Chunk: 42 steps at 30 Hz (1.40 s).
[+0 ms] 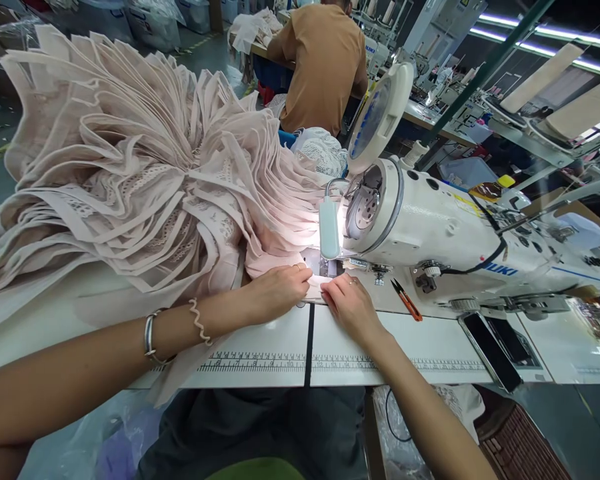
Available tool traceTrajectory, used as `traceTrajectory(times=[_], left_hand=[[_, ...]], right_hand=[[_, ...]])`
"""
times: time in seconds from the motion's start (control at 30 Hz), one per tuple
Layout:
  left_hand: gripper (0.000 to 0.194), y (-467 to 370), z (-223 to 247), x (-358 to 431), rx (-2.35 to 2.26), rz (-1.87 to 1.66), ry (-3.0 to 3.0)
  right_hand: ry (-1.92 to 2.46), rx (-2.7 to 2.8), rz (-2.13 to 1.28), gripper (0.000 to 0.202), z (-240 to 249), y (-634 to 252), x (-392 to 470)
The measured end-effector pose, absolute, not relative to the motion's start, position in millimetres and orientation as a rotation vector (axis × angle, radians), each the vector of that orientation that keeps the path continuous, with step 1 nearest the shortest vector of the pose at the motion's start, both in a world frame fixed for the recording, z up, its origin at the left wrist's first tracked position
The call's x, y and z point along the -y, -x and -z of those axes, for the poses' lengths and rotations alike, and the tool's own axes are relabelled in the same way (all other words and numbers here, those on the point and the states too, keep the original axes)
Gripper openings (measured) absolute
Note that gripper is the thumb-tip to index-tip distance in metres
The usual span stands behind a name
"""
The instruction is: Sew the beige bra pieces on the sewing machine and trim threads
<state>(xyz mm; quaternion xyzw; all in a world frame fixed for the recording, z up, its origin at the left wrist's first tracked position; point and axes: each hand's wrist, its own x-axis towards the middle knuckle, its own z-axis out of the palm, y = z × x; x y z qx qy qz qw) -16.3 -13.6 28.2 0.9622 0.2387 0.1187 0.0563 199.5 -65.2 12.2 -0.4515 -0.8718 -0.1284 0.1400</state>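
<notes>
A white sewing machine (pixel 430 213) stands on the white table, its lamp lit over the needle area. Directly in front of the presser foot (pixel 325 265), a small pale pink fabric piece (pixel 316 287) lies between my hands. My left hand (pixel 281 290) pinches its left side with closed fingers. On the right side, my right hand (pixel 350 300) presses the same fabric with its fingers together. The fingertips of both hands are close to the foot. A large heap of pale pink fabric pieces with lace (pixel 145 173) spreads behind and left of my left hand.
Orange-handled thread snips (pixel 407 300) lie right of my right hand. A phone (pixel 490 350) rests at the table's front edge. A printed ruler (pixel 260 362) runs along that edge. Another person (pixel 325 67) sits behind the machine, facing away. Thread cones (pixel 543 77) stand at upper right.
</notes>
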Motion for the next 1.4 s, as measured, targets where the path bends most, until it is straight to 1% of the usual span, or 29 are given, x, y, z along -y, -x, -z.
traceTrajectory(times=[0.13,0.23,0.37,0.47,0.57,0.63,0.7,0.8,0.87,0.97,1.07,1.2,1.27,1.4], left_hand=[[0.020,17.3,-26.5,13.3,-0.681,-0.421,-2.929],[0.026,17.0,-23.6,14.6,-0.672,-0.448,-2.959],[0.024,11.1,-17.8,20.5,-0.722,-0.433,-3.132],[0.025,8.6,-18.5,21.9,-0.897,-0.470,-3.113],[0.023,15.2,-23.6,15.5,-1.000,-0.570,-3.031],[0.025,24.6,-25.9,9.6,-0.984,-0.687,-3.047],[0.031,36.2,-24.7,6.3,-0.812,-0.754,-3.119],[0.036,53.6,-16.1,10.5,-0.539,-0.572,-3.204],[0.038,62.8,-9.6,17.9,-0.582,-0.421,-3.172],[0.043,69.8,-7.2,25.2,-0.673,-0.329,-3.080],[0.037,66.4,-14.4,17.6,-0.628,-0.323,-3.062],[0.030,45.8,-21.3,-4.6,-0.388,-0.430,-3.076],[0.030,29.4,-18.3,-8.5,-0.313,-0.441,-3.095],[0.037,-6.0,-6.6,9.2,-0.391,-0.393,-3.277]], right_hand=[[1.359,2.473,0.341,0.022,-10.9,-203.3,64.3],[1.392,2.456,0.379,0.021,-10.0,-209.9,68.0],[1.459,2.414,0.386,0.018,-10.0,-215.5,74.8],[1.489,2.368,0.299,0.015,-8.9,-218.2,77.8],[1.523,2.305,0.157,0.014,-6.3,-222.5,77.9],[1.566,2.242,0.075,0.016,-4.7,-226.4,77.2],[1.600,2.209,0.048,0.018,-4.0,-229.5,77.0],[1.592,2.227,0.112,0.020,-4.2,-229.1,79.5],[1.503,2.262,0.204,0.020,-4.4,-224.9,82.4],[1.345,2.340,0.306,0.018,-4.1,-216.3,84.9],[1.384,2.334,0.297,0.013,-3.1,-212.0,83.1],[1.605,2.175,0.223,0.016,0.4,-216.2,78.1],[1.648,2.125,0.214,0.015,2.7,-219.8,76.4],[1.646,2.179,0.244,0.025,2.7,-224.2,74.1]])
